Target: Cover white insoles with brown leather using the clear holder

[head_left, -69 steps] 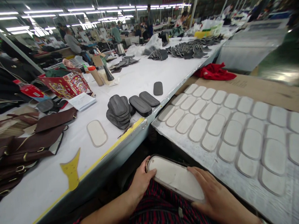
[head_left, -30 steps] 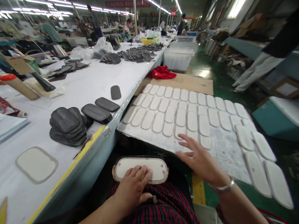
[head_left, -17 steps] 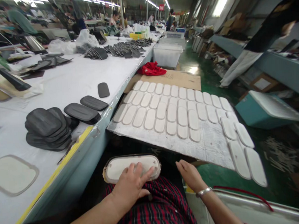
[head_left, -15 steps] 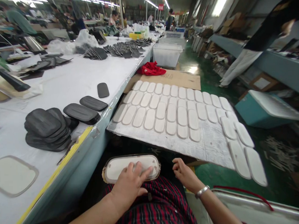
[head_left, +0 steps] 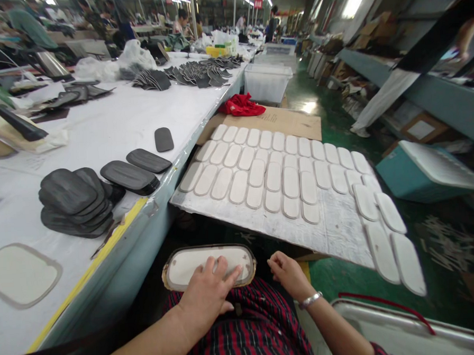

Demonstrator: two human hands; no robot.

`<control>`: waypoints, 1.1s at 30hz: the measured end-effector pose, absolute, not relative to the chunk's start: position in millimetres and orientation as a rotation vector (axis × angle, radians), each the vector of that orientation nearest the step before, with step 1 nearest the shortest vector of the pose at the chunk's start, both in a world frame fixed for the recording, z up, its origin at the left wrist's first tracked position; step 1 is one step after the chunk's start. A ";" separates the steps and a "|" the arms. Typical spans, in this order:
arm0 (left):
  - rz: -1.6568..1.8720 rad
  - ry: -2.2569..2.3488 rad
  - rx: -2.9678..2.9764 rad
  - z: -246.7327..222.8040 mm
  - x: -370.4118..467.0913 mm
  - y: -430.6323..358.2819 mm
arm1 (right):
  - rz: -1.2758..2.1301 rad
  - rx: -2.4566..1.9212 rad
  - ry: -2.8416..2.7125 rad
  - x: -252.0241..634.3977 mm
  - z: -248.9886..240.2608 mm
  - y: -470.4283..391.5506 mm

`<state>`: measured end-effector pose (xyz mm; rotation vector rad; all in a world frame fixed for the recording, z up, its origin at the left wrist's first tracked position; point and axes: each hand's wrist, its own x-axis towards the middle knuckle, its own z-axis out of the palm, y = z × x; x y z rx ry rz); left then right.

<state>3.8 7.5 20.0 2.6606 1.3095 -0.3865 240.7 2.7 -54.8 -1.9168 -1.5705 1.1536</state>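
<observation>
An oblong piece (head_left: 182,268) with a white face and a rough brownish rim lies at my lap. My left hand (head_left: 206,290) rests on its face with the fingers spread. Just right of the piece, my right hand (head_left: 285,270) hovers with its fingers curled together; whether anything small is between them is hidden. Rows of white oblong pads (head_left: 239,187) lie on a grey board (head_left: 339,230) ahead of me, some overlapping. On the white table (head_left: 138,119) at left sit stacked dark pads (head_left: 69,191) and one large white pad (head_left: 21,273).
A red cloth (head_left: 241,104) lies on cardboard (head_left: 290,123) behind the board. Clear plastic bins (head_left: 267,83) stand beyond. At right are a teal bin (head_left: 415,173) and a person's legs (head_left: 387,95). A metal-rimmed container (head_left: 387,318) is at lower right.
My right hand has moved slightly left, nearer the oblong piece, and its fingers look more closed. My left hand stays on the piece. The person at right has shifted slightly.
</observation>
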 end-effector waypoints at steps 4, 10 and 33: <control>-0.342 1.373 2.665 14.2 8.1 7.3 | 1.324 -1.836 -1.511 236.1 -56.4 1.5; -0.319 1.391 2.644 14.5 10.4 5.7 | 1.012 -1.894 -1.631 228.6 -53.6 2.0; -0.397 1.367 2.578 18.1 12.2 4.5 | 2.080 -1.175 -0.517 207.6 -59.7 11.1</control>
